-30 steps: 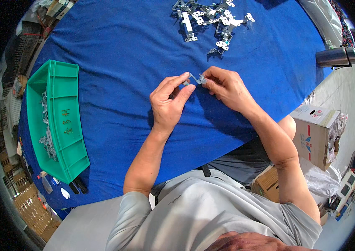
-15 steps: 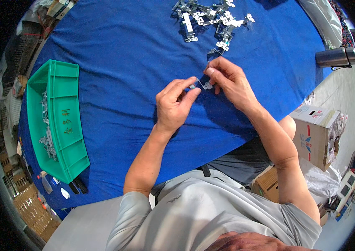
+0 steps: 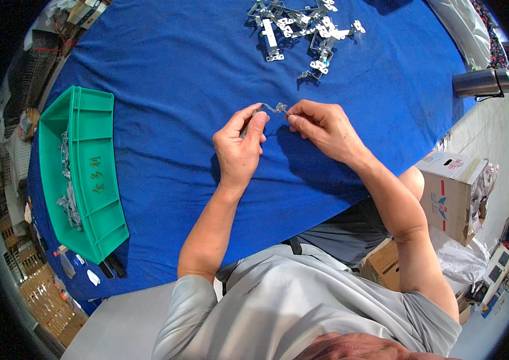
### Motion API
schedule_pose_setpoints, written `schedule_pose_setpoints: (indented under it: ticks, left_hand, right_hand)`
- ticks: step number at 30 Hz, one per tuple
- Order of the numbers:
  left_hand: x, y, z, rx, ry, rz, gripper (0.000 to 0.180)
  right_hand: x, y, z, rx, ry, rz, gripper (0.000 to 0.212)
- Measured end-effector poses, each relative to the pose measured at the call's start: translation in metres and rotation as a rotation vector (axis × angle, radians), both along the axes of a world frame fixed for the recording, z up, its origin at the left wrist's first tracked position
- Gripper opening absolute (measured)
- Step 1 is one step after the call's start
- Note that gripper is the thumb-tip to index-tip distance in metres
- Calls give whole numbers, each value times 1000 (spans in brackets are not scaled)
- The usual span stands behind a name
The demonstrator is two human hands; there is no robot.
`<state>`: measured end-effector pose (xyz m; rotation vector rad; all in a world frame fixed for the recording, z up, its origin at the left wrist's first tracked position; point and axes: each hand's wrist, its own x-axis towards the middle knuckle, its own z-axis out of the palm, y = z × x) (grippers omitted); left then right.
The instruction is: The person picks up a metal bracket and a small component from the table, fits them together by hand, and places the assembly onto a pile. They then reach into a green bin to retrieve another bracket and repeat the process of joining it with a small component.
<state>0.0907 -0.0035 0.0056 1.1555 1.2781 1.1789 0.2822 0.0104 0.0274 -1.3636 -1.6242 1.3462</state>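
Between my two hands, above the blue cloth, is a small bent metal bracket (image 3: pixel 279 108). My left hand (image 3: pixel 240 141) pinches its left end between thumb and fingers, which partly cover it. The fingertips of my right hand (image 3: pixel 324 129) are closed at its right end; whether they grip the bracket itself or a separate small part, I cannot tell. Farther off lies a loose pile of similar shiny metal brackets (image 3: pixel 270 36), with one dark bracket (image 3: pixel 309 76) at its near edge.
A green plastic bin (image 3: pixel 93 198) with several metal parts inside stands at the left on the blue cloth (image 3: pixel 176 78). A steel flask (image 3: pixel 482 82) is at the right table edge. Cardboard boxes (image 3: pixel 449 192) stand on the floor at the right.
My left hand has shifted slightly left and turned. My right hand has lowered, its fingers now at the bracket's right end. The bracket sits a little higher and is turned differently.
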Motion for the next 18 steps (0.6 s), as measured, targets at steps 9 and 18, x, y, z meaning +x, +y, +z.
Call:
schedule_pose_setpoints:
  ticks: [9, 18]
  left_hand:
    - [-1, 0, -1, 23, 32, -7, 26]
    - [-2, -1, -4, 40, 66, -24, 27]
  right_hand:
    - [1, 0, 0, 50, -49, 10, 19]
    - [1, 0, 2, 41, -55, -9, 18]
